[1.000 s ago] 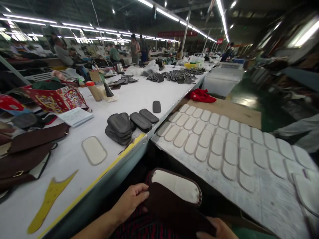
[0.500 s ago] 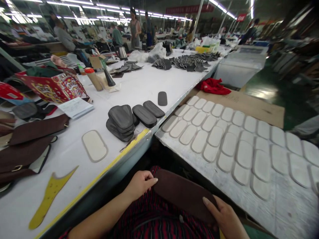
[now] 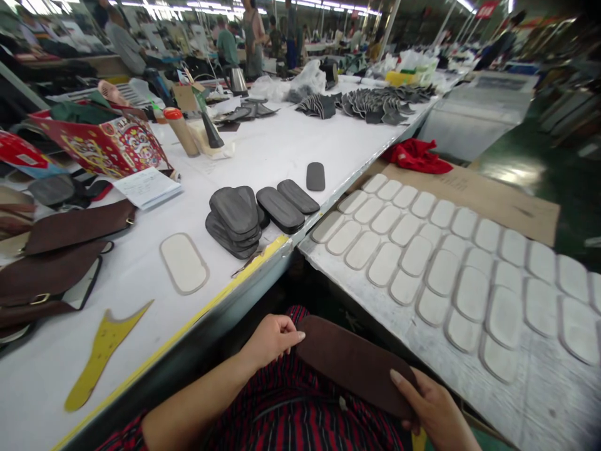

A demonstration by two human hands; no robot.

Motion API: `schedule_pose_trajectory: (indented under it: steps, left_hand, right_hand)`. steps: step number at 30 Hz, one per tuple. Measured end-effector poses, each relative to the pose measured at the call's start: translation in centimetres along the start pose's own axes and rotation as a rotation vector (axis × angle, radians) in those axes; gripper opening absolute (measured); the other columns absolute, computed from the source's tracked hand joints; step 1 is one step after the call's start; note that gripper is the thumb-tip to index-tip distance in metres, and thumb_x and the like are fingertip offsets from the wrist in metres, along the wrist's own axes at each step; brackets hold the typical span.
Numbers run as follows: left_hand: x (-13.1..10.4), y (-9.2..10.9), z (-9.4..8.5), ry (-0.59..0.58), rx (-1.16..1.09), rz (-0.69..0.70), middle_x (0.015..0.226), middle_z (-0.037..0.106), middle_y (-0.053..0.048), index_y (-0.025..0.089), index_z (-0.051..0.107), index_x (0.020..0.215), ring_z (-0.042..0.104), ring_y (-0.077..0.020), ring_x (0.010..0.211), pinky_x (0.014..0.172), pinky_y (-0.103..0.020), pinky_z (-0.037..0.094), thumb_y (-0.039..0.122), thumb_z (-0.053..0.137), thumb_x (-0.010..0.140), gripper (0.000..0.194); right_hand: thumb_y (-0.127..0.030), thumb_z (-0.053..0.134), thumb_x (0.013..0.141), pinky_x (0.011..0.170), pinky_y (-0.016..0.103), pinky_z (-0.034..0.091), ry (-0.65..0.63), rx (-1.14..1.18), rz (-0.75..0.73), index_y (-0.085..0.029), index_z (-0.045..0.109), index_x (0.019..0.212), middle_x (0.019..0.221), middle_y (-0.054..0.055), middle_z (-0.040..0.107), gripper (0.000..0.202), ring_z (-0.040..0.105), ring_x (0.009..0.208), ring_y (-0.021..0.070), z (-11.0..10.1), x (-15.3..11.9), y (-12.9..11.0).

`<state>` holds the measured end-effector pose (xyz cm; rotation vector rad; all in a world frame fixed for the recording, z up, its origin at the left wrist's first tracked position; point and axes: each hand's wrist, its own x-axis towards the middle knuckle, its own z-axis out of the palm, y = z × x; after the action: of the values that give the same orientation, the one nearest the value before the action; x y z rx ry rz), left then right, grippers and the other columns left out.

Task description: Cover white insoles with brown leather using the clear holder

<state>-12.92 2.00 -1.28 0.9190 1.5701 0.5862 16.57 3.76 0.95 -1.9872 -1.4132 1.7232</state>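
Note:
A dark brown oval leather piece lies flat over my lap, brown side up. My left hand pinches its left end with curled fingers. My right hand grips its right end, thumb on top. Just left of my knees runs a long white worktable with a yellow front edge. On it, closest to my hands, lie a white oval pad and stacks of dark grey oval pieces. To my right a board holds rows of several white oval pads.
A yellow plastic template lies near the table's front edge. Brown leather strips with buckles sit at the left, a red patterned box and a notepad behind. A red cloth rests on cardboard. Other people work far back.
The leather piece went from folded up with its white lining showing to lying flat, brown side up. My right hand slid onto its right end. My view tilted downward.

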Motion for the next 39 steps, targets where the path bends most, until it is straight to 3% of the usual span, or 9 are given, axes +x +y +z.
schedule_pose_trajectory:
  steps: [15, 27, 39]
  left_hand:
    - [-0.3, 0.7, -0.1, -0.033, -0.001, -0.019, 0.044, 0.049, 0.004, 0.015, 0.05, 0.062, 0.04, -0.0063, 0.035, 0.035, -0.017, 0.03, 0.042, 0.054, 0.07, 0.028]
    - [0.0, 0.2, 0.3, 0.007, 0.045, -0.006, 0.043, 0.049, 0.004, 0.015, 0.049, 0.06, 0.04, -0.0068, 0.035, 0.035, -0.017, 0.029, 0.042, 0.053, 0.07, 0.028]
    - [0.1, 0.1, 0.4, 0.003, 0.041, -0.078, 0.042, 0.047, 0.006, 0.017, 0.048, 0.062, 0.037, -0.0067, 0.034, 0.034, -0.017, 0.026, 0.048, 0.052, 0.07, 0.033]
  right_hand:
    - [-0.054, 0.048, 0.074, 0.04, 0.024, 0.041, -0.024, -0.05, -0.021, -0.017, 0.055, 0.095, 0.051, -0.005, 0.051, 0.043, 0.05, 0.041, 0.0135, 0.0, -0.4, -0.7]
    - [-0.059, 0.051, 0.066, 0.032, 0.021, 0.041, 0.103, 0.034, -0.028, -0.017, 0.056, 0.082, 0.05, -0.005, 0.046, 0.045, 0.042, 0.037, 0.01, 1.1, 0.0, 0.0]
    - [-0.054, 0.048, 0.072, 0.032, 0.019, 0.038, 0.037, -0.007, -0.053, -0.018, 0.057, 0.076, 0.05, -0.004, 0.048, 0.037, 0.046, 0.036, 0.0099, 0.6, -0.1, -0.6]
